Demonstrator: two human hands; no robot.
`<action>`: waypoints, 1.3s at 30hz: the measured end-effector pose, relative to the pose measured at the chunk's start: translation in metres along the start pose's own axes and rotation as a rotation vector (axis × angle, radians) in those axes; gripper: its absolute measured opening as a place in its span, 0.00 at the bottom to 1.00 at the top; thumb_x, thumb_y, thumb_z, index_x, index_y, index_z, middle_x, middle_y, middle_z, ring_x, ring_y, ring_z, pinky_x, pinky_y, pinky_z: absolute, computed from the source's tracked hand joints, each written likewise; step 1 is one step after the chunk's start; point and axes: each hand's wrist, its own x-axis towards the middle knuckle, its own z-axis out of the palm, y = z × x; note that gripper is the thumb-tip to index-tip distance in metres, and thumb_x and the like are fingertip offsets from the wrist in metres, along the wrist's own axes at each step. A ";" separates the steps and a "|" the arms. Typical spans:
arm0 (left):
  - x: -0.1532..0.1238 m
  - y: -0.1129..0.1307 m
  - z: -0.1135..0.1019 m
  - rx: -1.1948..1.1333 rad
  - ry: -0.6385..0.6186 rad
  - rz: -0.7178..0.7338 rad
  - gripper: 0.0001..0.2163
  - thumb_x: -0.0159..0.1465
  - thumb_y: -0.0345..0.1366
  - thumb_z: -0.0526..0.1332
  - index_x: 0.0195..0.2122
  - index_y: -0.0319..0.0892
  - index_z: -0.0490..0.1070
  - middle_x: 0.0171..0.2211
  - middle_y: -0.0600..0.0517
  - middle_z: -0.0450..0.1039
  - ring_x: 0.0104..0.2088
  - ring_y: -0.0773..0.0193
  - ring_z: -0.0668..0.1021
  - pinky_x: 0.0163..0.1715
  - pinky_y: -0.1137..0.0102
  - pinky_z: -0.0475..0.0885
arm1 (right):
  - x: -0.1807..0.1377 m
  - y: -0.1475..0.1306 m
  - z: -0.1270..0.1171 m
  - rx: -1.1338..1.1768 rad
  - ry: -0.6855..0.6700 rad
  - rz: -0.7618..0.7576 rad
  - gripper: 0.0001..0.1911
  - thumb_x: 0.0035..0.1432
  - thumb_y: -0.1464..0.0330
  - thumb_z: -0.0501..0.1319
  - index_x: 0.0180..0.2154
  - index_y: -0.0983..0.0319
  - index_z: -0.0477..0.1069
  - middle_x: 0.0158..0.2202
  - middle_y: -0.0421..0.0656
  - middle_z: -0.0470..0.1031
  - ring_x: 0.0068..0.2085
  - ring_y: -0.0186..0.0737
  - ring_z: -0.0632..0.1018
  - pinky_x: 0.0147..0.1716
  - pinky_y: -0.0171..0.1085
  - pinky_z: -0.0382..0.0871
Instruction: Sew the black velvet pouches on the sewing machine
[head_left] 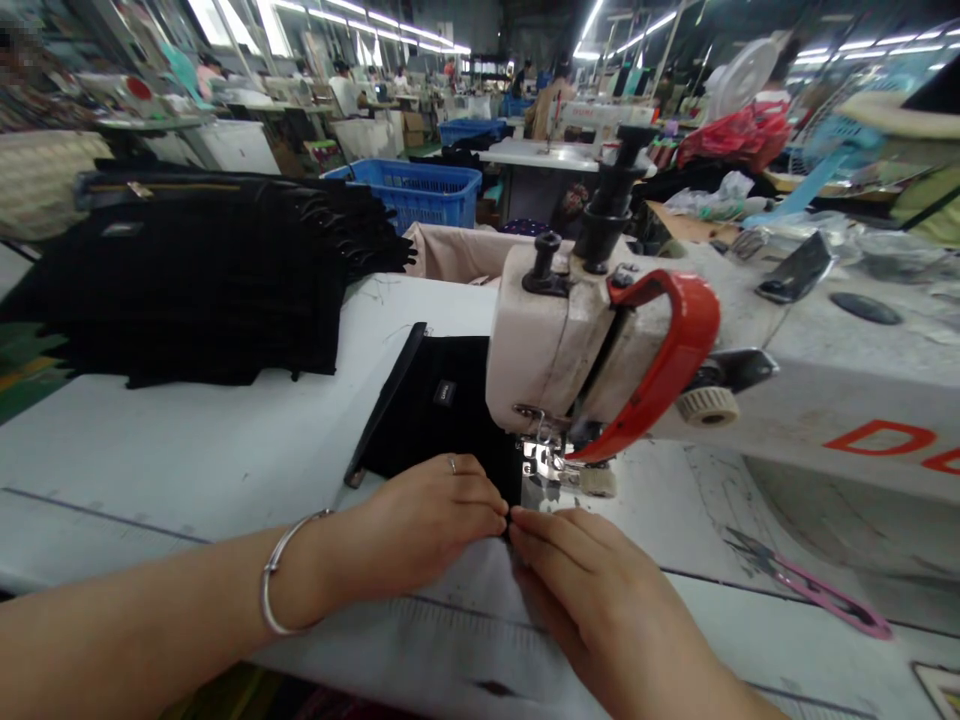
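A black fabric panel (420,420) with a small label lies flat on the white table, its right edge running under the presser foot (544,462) of the sewing machine (540,340). My left hand (427,515), with a ring and a bracelet at the wrist, pinches the panel's near corner. Facing it, my right hand (592,570) has its fingertips closed on the same corner, just in front of the foot. The two hands' fingertips almost meet, and they hide most of that corner.
A tall stack of black fabric pieces (225,270) fills the table's back left. Pink-handled thread snips (817,590) lie at the right, beneath the machine arm. Behind the table stand a blue basket (420,190) and a beige cloth-lined bin (457,250). People sit at machines farther back.
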 end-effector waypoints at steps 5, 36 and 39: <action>0.010 -0.018 0.004 -0.002 0.033 -0.005 0.16 0.68 0.25 0.47 0.46 0.35 0.75 0.46 0.51 0.77 0.52 0.62 0.75 0.56 0.62 0.68 | 0.007 0.014 0.002 0.006 0.010 0.018 0.15 0.64 0.75 0.57 0.53 0.65 0.70 0.52 0.48 0.75 0.49 0.48 0.75 0.48 0.49 0.75; 0.016 -0.015 0.010 0.122 0.041 0.078 0.11 0.71 0.25 0.49 0.43 0.37 0.71 0.38 0.50 0.74 0.41 0.62 0.75 0.48 0.64 0.71 | 0.005 0.022 0.005 0.107 0.001 0.132 0.14 0.63 0.77 0.56 0.48 0.63 0.75 0.43 0.49 0.73 0.46 0.50 0.72 0.45 0.51 0.71; 0.012 -0.015 0.014 0.110 0.158 -0.005 0.06 0.71 0.30 0.54 0.43 0.38 0.70 0.40 0.49 0.73 0.42 0.61 0.74 0.47 0.64 0.71 | 0.004 0.023 0.006 0.096 0.003 0.133 0.15 0.62 0.77 0.57 0.49 0.62 0.74 0.43 0.49 0.73 0.46 0.50 0.71 0.45 0.51 0.71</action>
